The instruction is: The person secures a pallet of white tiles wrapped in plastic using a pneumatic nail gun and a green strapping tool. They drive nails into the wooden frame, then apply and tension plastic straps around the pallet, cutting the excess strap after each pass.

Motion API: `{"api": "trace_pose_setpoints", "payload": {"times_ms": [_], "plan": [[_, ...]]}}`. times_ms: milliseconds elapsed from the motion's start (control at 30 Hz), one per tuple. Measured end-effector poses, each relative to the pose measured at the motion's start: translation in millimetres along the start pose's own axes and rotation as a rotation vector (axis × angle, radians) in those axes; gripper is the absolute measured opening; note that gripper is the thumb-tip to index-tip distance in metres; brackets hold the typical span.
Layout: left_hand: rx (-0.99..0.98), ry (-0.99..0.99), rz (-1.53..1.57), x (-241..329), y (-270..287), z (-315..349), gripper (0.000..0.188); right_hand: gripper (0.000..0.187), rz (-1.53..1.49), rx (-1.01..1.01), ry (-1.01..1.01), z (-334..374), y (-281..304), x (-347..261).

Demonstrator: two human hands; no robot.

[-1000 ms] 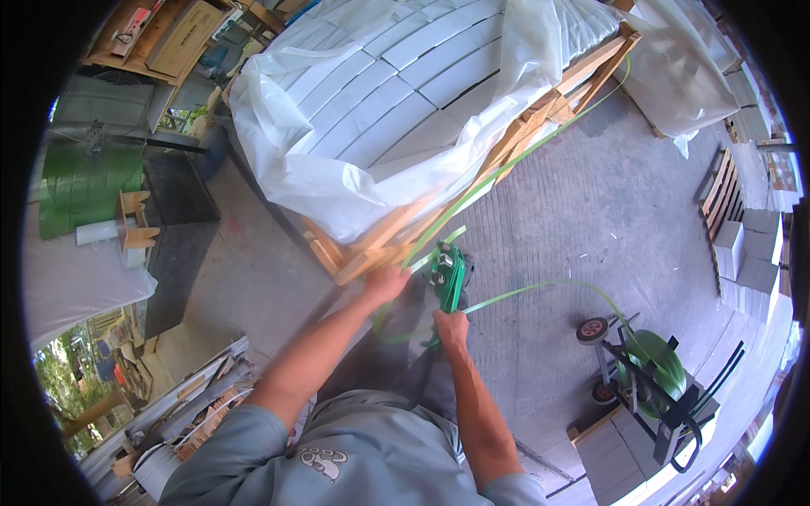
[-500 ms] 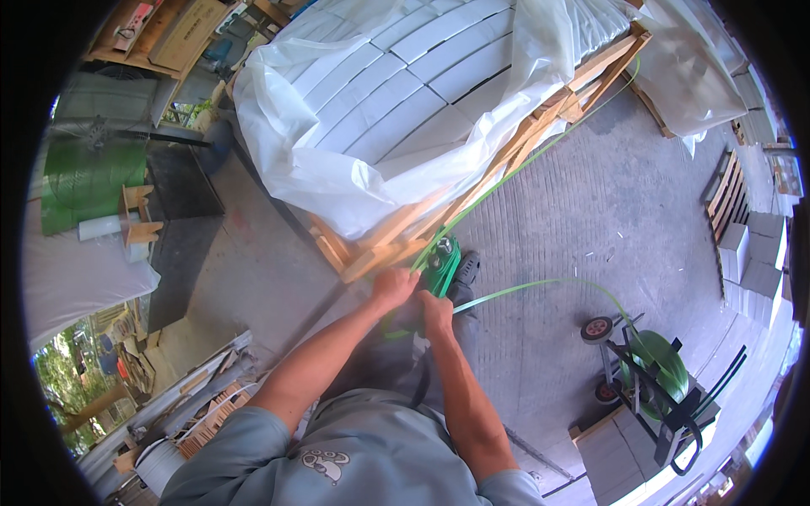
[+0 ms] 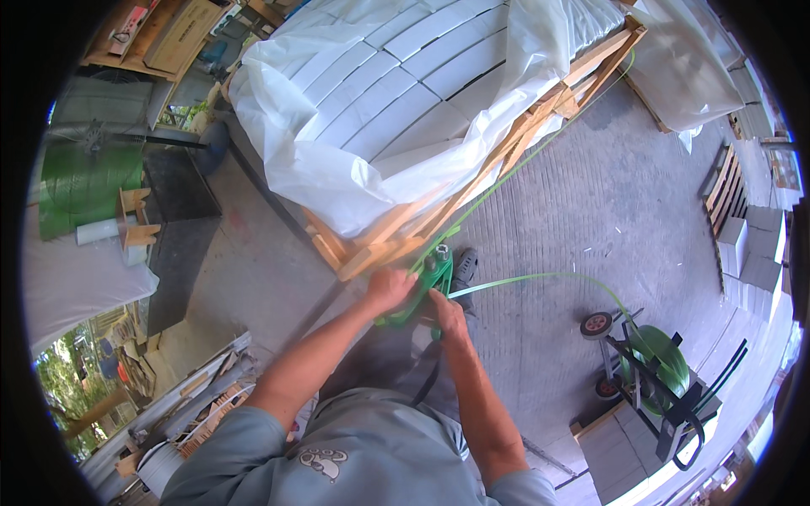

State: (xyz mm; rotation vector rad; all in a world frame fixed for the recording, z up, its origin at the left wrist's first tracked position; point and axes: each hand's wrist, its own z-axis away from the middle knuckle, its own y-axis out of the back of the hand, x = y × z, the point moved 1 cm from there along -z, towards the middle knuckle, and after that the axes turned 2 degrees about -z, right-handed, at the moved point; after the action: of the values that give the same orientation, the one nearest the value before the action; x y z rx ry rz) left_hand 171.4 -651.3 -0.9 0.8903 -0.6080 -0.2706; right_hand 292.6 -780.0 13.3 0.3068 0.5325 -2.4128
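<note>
A plastic-wrapped stack [image 3: 405, 93] of pale blocks filled the upper middle of the frame, resting on a wooden pallet [image 3: 396, 240] whose near corner pointed down toward the person. At lower right stood a wheeled strap cart [image 3: 654, 375] carrying a green coil. A green strap [image 3: 548, 277] ran from that cart in a flat arc leftward to the centre of the frame, and a second run of it climbed up and right along the pallet's edge toward the upper right. Where the two runs met, just below the pallet corner, sat the green tool [image 3: 430, 282], its long axis tilted from lower left to upper right, roughly in line with the strap along the pallet. The left hand [image 3: 390, 289] was clenched on the tool's left side, on what looked like its handle. The right hand [image 3: 447, 314] lay just below and right of the tool, fingers closed on the strap or the tool's lower end; which one could not be told. Both hands touched the tool, the left one higher and nearer the pallet corner, the right one nearer the strap's incoming run.
</note>
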Motion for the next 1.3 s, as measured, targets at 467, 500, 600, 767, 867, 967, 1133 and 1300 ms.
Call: {"api": "trace_pose_setpoints", "payload": {"times_ms": [467, 500, 600, 767, 867, 967, 1133, 1300], "plan": [[-0.085, -0.164, -0.051, 2, 10, 7, 0.042, 0.047, 0.236, -0.275, -0.162, -69, 54, 3], [-0.084, -0.175, -0.066, 2, 10, 7, 0.041, 0.046, 0.258, -0.317, -0.161, -77, 52, -1], [-0.073, -0.2, -0.096, 1, 10, 10, 0.04, 0.046, 0.322, -0.395, -0.193, -94, 45, -14], [-0.038, -0.201, -0.057, 4, 12, 13, 0.038, 0.044, 0.542, -0.484, 0.168, -82, 51, -30], [-0.039, -0.213, -0.038, 6, 17, 13, 0.037, 0.043, 0.594, -0.515, 0.147, -70, 62, -43], [-0.033, -0.22, -0.009, 9, 23, 14, 0.036, 0.045, 0.53, -0.5, 0.038, -61, 72, -55], [-0.04, -0.219, 0.056, 12, 29, 13, 0.033, 0.044, 0.449, -0.392, -0.073, -53, 94, -62], [-0.068, -0.204, 0.079, 11, 33, 12, 0.033, 0.042, 0.305, -0.393, -0.012, -44, 94, -49]]}}
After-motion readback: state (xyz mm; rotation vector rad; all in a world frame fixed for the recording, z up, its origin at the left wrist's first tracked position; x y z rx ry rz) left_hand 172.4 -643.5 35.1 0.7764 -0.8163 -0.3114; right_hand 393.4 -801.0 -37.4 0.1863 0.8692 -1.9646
